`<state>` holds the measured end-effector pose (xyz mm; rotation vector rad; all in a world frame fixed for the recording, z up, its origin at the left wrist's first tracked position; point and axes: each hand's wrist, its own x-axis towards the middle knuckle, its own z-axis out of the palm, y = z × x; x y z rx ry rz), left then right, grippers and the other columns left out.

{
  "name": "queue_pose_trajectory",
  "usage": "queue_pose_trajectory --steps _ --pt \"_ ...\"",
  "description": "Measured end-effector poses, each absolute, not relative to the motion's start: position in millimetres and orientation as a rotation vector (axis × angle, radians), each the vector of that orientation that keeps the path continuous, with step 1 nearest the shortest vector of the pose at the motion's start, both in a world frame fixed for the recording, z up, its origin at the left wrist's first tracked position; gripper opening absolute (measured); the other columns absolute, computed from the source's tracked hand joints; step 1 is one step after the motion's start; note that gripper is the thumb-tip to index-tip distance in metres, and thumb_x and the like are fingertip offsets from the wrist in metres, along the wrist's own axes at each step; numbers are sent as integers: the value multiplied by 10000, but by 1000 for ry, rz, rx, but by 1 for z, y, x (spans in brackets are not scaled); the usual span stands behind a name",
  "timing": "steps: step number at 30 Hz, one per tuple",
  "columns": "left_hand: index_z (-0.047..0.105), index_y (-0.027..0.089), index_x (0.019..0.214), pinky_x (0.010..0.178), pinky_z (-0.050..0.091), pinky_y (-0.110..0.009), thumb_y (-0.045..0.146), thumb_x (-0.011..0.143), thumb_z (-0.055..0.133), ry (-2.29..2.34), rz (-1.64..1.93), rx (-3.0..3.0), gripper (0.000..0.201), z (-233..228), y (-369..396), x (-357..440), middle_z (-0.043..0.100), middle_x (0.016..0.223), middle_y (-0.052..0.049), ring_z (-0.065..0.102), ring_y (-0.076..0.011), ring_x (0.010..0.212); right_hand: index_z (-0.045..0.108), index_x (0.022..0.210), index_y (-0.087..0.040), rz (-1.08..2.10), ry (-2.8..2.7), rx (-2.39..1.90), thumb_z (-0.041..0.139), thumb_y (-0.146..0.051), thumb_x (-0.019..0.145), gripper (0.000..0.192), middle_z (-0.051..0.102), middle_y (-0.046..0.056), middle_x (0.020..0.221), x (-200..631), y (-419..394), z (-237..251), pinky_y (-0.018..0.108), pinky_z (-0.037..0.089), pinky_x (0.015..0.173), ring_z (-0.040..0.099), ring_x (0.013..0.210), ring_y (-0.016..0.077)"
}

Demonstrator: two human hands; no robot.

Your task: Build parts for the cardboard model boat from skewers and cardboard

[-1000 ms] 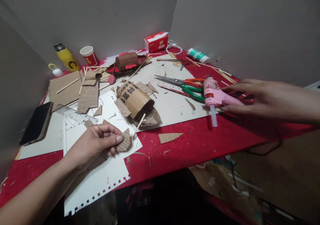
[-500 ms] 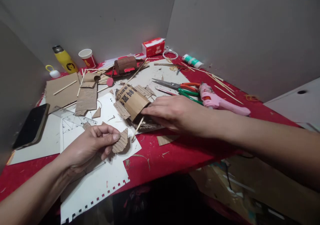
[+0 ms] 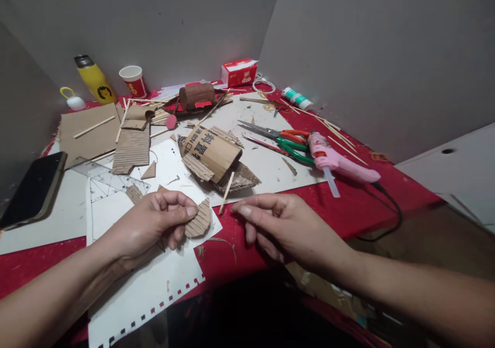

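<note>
A small corrugated cardboard piece [image 3: 198, 223] sits just below the middle of the frame, pinched between the thumb and fingers of the left hand [image 3: 154, 221]. It is held above a white sheet of paper [image 3: 154, 281] that reaches toward the lower left of the frame. The right hand [image 3: 282, 227] is just to the right of the piece, holding nothing, its thumb and fingers loosely curled and its fingertips pointing left toward the cardboard without touching it. Both hands hover over a table [image 3: 340, 209] covered in red cloth. Just above the hands lies a rolled cardboard tube with printed lettering [image 3: 211, 152], with a thin wooden stick [image 3: 226, 185] leaning against it. To the right of centre are green and orange scissors [image 3: 284, 136] and a pink glue gun [image 3: 340, 162]. At the left edge lies a black phone [image 3: 33, 191]. In the upper left stand a yellow bottle [image 3: 93, 78] and a red paper cup [image 3: 133, 81].
</note>
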<state>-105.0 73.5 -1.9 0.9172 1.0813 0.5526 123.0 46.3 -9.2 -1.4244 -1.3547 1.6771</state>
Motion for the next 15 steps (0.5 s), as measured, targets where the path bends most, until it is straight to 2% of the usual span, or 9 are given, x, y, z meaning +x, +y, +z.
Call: queue_pose_trajectory --steps 2,5,7,9,11,15 --pt "640 123 800 388 325 -118 278 783 726 1075 559 911 178 -2 74 -102 544 426 28 444 -36 362 638 878 -163 1442 -1456 -1411 564 -422 885 269 622 -13 574 125 48 -10 203 372 334 462 352 77" --pt "619 135 804 378 328 -113 253 758 750 1074 593 888 182 -2 75 -100 542 409 36 447 -40 353 657 891 -183 581 -1850 -1170 608 -233 880 71 684 36 709 138 58 -7 256 509 548 618 582 131" --pt "606 144 812 370 334 -112 238 744 761 1072 626 870 194 -3 75 -99 542 402 41 445 -42 346 657 968 -177 82 -2088 -915 614 -144 861 120 700 87 846 147 69 -6 323 529 684 650 756 184" --pt "596 145 811 366 351 -114 230 729 770 1066 654 860 210 -3 74 -97 552 416 42 443 -42 346 653 1022 -170 -199 -2295 -732 602 -142 857 175 685 118 914 152 81 -5 386 516 707 632 811 228" --pt "590 143 817 366 368 -118 228 721 776 1061 665 859 225 -3 74 -96 564 442 41 446 -41 352 644 1035 -153 -243 -2393 -671 585 -163 856 189 670 126 907 153 90 -5 402 505 690 609 799 240" --pt "575 147 850 367 377 -117 233 747 759 1059 641 880 227 -4 74 -94 555 442 47 441 -40 350 625 971 -118 -2 -2299 -847 576 -214 868 149 671 125 834 148 99 -5 393 510 710 605 781 232"
